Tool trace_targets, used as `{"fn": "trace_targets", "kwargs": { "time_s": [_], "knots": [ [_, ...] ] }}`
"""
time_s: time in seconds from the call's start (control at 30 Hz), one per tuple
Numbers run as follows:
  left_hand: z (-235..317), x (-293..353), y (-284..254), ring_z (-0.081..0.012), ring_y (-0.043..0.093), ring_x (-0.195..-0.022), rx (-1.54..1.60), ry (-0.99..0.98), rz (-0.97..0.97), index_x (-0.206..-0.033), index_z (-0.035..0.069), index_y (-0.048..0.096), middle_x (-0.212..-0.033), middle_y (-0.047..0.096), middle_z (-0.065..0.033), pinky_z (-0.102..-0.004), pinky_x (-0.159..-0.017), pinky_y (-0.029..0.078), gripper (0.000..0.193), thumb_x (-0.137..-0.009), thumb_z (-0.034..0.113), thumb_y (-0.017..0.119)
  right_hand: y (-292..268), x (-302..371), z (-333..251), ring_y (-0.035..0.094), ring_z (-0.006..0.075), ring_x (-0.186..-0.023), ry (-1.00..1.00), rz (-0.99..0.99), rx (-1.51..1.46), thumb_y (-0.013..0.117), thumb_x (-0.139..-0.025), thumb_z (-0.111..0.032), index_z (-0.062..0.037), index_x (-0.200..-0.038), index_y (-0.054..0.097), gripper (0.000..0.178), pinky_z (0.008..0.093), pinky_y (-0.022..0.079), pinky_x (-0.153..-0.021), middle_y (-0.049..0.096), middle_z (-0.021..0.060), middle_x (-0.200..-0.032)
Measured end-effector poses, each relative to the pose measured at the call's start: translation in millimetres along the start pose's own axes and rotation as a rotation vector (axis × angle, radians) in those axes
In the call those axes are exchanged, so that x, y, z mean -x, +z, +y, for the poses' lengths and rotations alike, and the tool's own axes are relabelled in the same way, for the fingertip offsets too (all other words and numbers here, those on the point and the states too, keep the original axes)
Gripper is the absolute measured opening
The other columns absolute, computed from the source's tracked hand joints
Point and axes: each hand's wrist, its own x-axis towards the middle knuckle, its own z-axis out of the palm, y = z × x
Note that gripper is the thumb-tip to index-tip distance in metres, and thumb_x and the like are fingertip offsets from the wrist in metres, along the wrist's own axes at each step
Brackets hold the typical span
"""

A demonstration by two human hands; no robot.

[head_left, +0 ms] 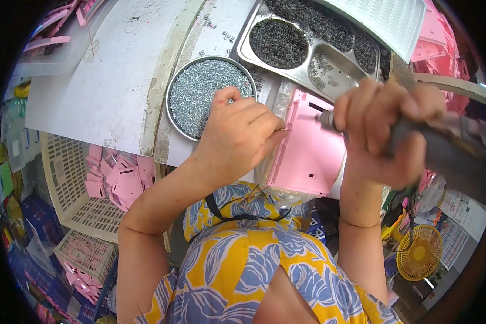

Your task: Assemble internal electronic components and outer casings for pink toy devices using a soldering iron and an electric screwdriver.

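Note:
A pink plastic panel (311,154) with small slots lies on the work surface in front of me. My left hand (240,132) is at the panel's left edge with thumb and fingertips pinched together. What the pinch holds, if anything, is too small to make out. My right hand (383,129), blurred by motion, is wrapped round a dark power screwdriver (443,156). The tool's metal nose (326,120) points left over the upper part of the panel. Beside my left hand stands a round metal bowl (169,102) full of small silvery metal pins or screws (202,81).
A metal tray (243,46) with compartments of small dark springs (278,43) stands beyond the panel. A white ribbed plastic tray (386,21) overhangs it. Pink parts (127,183) fill a cream crate (65,183) at left. A yellow fan (419,252) stands lower right.

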Motion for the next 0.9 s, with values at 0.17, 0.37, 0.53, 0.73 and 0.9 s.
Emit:
{"fn": "trace_targets", "kwargs": {
  "time_s": [0.17, 0.37, 0.53, 0.73, 0.9],
  "knots": [
    [7.5, 1.7, 2.2, -0.018, 0.06, -0.079, 0.014, 0.028, 0.036, -0.087, 0.011, 0.069, -0.081, 0.066, -0.0001, -0.0396, -0.089, 0.036, 0.013, -0.081, 0.018, 0.077, 8.9, 11.6, -20.8, 0.047, 0.011, -0.053, 0.076, -0.043, -0.094, 0.058, -0.101, -0.035, -0.0167, -0.113, 0.048, 0.024, 0.0293, 0.047, -0.057, 0.049, -0.0049, -0.063],
    [10.8, 1.6, 4.2, -0.0185, 0.061, -0.079, 0.037, 0.066, 0.011, -0.088, 0.009, 0.069, -0.083, 0.068, -0.0012, -0.0402, -0.089, 0.036, 0.012, -0.082, 0.016, 0.076, 17.3, 20.9, -19.9, 0.045, 0.0119, -0.053, 0.097, 0.045, -0.077, 0.061, -0.1, -0.033, -0.0155, -0.11, 0.047, 0.025, 0.031, 0.047, -0.056, 0.047, -0.003, -0.063],
    [4.2, 5.3, 2.4, -0.0206, 0.062, -0.078, -0.034, 0.066, 0.029, -0.086, 0.009, 0.068, -0.083, 0.069, -0.0024, -0.041, -0.086, 0.039, 0.011, -0.083, 0.016, 0.075, 18.0, 25.1, -10.2, 0.045, 0.0135, -0.053, 0.113, 0.092, -0.087, 0.064, -0.098, -0.028, -0.0123, -0.108, 0.046, 0.026, 0.0323, 0.044, -0.053, 0.046, 0.0001, -0.063],
    [-2.2, 2.2, -14.1, -0.0243, 0.056, -0.063, 0.041, -0.071, 0.124, -0.078, 0.008, 0.066, -0.074, 0.065, -0.0045, -0.0376, -0.073, 0.04, 0.011, -0.082, 0.008, 0.075, 7.6, 33.3, 26.9, 0.045, 0.0138, -0.05, 0.113, 0.017, 0.154, 0.068, -0.096, -0.022, -0.0097, -0.097, 0.04, 0.031, 0.0324, 0.043, -0.049, 0.048, 0.0043, -0.06],
    [-2.4, 7.0, -15.3, -0.024, 0.053, -0.062, 0.001, 0.036, 0.059, -0.072, 0.01, 0.058, -0.068, 0.057, -0.0036, -0.0389, -0.071, 0.036, 0.02, -0.081, 0.011, 0.076, 13.8, 36.0, 32.2, 0.046, 0.0136, -0.05, 0.087, -0.02, 0.178, 0.069, -0.096, -0.022, -0.009, -0.095, 0.04, 0.032, 0.032, 0.043, -0.049, 0.049, 0.0056, -0.059]
  ]
}}
